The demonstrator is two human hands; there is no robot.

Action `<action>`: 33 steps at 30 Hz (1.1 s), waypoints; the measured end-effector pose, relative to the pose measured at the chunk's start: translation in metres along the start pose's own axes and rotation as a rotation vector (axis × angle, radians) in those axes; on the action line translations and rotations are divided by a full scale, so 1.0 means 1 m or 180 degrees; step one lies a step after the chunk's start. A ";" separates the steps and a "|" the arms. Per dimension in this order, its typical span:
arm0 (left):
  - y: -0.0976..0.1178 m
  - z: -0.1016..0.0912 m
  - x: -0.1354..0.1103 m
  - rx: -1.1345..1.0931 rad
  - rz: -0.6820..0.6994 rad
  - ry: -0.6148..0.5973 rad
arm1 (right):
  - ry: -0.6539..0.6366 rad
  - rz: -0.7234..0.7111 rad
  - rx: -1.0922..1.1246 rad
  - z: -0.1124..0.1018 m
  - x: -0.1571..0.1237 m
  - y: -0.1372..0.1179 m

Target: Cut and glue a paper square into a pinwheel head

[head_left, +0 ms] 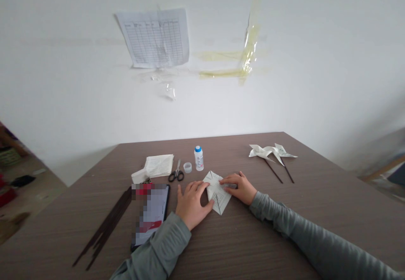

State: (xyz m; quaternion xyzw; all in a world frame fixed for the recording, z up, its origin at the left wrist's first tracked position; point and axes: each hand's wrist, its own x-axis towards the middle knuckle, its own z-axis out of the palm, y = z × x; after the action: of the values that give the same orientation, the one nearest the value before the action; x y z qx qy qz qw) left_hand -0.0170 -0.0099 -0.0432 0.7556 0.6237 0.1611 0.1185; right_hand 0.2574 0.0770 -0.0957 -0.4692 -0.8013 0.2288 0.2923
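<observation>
pressing a paper square (217, 192), set corner-on, against a brown wood-grain table (228, 149), seen from the head camera. left hand (191, 204) is lying open, fingers spread, its fingertips touching the square's left side. right hand (238, 188) is lying open too, its fingers reaching over the square's right side. neither hand is closing or pinching; both are making flat contact only. the square is sitting mid-table between the hands, dark lines running along its diagonals. step in hand is looking like holding the sheet flat. beyond it, a blue-capped glue bottle (198, 158) is standing beside a small clear lid (187, 167), with scissors (176, 172) lying near them. two paper pinwheels (272, 153) on dark sticks are lying off to the right, and a bundle of dark sticks (107, 225) is lying at lower left beside a pixelated tablet (150, 214).
</observation>
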 end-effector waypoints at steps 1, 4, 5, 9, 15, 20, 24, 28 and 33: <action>-0.002 0.001 0.000 -0.0027 0.0026 0.0011 | -0.0021 0.0030 0.0039 0.000 0.000 0.000; -0.003 0.000 -0.001 -0.0048 0.0009 0.0036 | -0.0058 0.0102 0.0101 -0.001 0.001 0.000; -0.002 -0.002 -0.001 -0.0027 -0.0035 0.0046 | -0.0060 0.0105 0.0099 -0.001 0.001 -0.001; 0.004 -0.009 -0.003 0.0127 -0.0215 0.0051 | -0.0014 0.0079 0.0016 -0.002 0.001 -0.002; 0.004 -0.013 -0.007 0.0284 -0.0240 -0.0073 | -0.0066 -0.0023 -0.0026 -0.001 0.002 -0.002; 0.005 -0.018 -0.009 0.0320 -0.0291 -0.0131 | 0.0224 -0.0454 0.0030 -0.006 0.016 0.001; 0.005 -0.022 -0.009 0.0362 -0.0309 -0.0128 | 0.0411 -0.0698 0.0031 -0.014 0.041 0.004; 0.001 -0.026 -0.008 0.0433 -0.0315 -0.0191 | 0.0179 -0.0840 0.0017 -0.017 0.073 0.000; 0.000 -0.027 -0.008 0.0466 -0.0353 -0.0207 | -0.0327 -0.0925 -0.0069 -0.011 0.110 -0.014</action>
State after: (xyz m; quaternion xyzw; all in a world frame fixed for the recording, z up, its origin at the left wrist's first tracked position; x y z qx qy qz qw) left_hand -0.0292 -0.0183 -0.0187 0.7314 0.6705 0.0837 0.0918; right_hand 0.2132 0.1694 -0.0509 -0.3392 -0.8770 0.1992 0.2759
